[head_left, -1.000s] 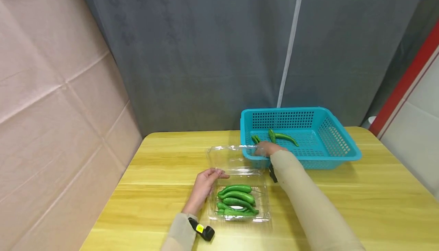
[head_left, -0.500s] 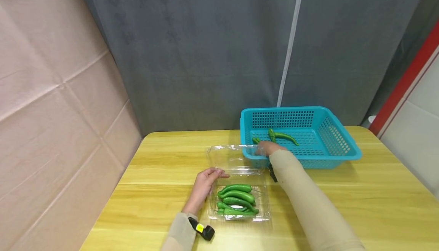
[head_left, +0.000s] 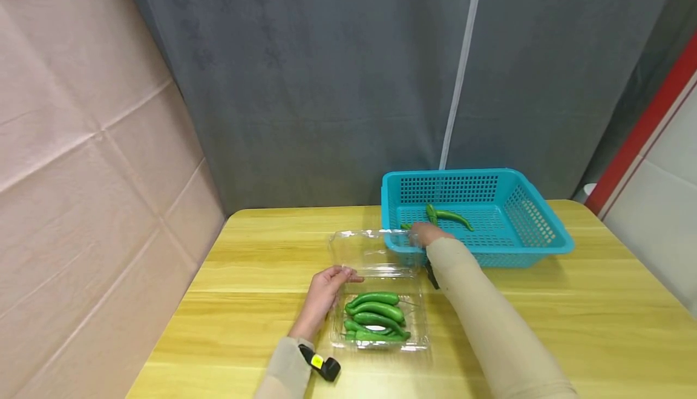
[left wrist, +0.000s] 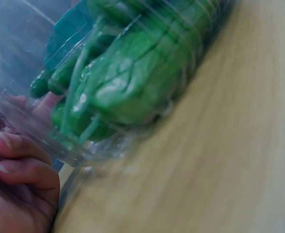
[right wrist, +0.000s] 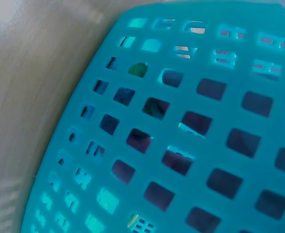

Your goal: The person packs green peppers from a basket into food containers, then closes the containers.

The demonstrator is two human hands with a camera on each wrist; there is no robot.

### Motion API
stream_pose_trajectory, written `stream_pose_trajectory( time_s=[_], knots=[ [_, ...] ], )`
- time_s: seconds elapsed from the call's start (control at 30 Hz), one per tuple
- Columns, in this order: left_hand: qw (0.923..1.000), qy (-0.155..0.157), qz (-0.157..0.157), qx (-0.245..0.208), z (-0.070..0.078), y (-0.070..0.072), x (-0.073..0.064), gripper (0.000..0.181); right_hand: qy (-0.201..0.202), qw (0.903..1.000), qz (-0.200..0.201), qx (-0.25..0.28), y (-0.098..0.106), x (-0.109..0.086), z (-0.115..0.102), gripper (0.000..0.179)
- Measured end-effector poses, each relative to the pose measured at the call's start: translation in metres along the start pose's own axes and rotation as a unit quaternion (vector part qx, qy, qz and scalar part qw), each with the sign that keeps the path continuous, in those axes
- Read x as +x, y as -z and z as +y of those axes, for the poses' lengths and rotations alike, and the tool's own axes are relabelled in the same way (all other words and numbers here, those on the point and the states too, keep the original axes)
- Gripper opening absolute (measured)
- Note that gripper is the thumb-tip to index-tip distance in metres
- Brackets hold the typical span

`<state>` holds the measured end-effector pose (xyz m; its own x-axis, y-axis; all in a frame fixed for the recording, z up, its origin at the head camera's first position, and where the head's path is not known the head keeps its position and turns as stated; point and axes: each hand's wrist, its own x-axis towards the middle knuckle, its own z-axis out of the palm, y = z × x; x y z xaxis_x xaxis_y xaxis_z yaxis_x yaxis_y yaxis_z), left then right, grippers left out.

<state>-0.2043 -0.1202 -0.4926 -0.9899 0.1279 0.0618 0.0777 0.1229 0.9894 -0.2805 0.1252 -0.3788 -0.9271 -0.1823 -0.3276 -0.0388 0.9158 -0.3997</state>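
Note:
A clear plastic clamshell box [head_left: 416, 326] lies with its lid [head_left: 348, 253] raised at the back. Several green peppers [head_left: 378, 311] lie side by side in its base. My left hand [head_left: 322, 296] pinches the box's left edge near the hinge; in the left wrist view its curled fingers [left wrist: 26, 170] are beside the clear wall. Over the front left rim of the blue basket [head_left: 544, 247] reaches my right hand [head_left: 430, 232], low among green peppers [head_left: 454, 218]. Its fingers are hidden, and the right wrist view shows mostly the basket's perforated wall [right wrist: 181, 150].
Both the box and the basket stand on a wooden table [head_left: 245, 278]. The basket's back is close to a grey curtain [head_left: 327, 114]. A pale sheet [head_left: 98, 205] hangs along the left side.
My right hand has shifted very slightly in the basket, and less of the pepper by its fingers shows. The left hand and the box have stayed put.

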Motion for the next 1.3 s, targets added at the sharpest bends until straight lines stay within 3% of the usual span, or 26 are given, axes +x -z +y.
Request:
stream_pose_trajectory(
  time_s=[0.53, 0.77, 1.0, 1.2, 1.3],
  knots=[
    [0.9999, 0.009, 0.003, 0.011, 0.002, 0.000, -0.001, 0.035, 0.051, 0.9946, 0.079, -0.045, -0.001, -0.002, 0.001, 0.013],
    [0.9999, 0.008, 0.002, 0.010, 0.002, 0.000, -0.001, 0.036, 0.038, 0.9973, 0.058, -0.025, -0.001, -0.002, 0.003, 0.020],
    [0.9999, 0.008, 0.002, 0.006, 0.001, -0.001, -0.001, 0.036, 0.044, 0.9989, 0.000, 0.013, 0.000, -0.002, 0.003, 0.045],
    [0.9999, 0.014, -0.007, 0.003, 0.004, 0.000, -0.001, 0.036, 0.040, 0.9991, -0.011, 0.005, 0.001, -0.003, 0.002, 0.035],
    [0.9997, 0.017, -0.017, -0.006, 0.014, 0.000, -0.005, 0.034, 0.035, 0.9993, -0.010, -0.003, 0.002, -0.003, 0.000, 0.031]
  ],
)
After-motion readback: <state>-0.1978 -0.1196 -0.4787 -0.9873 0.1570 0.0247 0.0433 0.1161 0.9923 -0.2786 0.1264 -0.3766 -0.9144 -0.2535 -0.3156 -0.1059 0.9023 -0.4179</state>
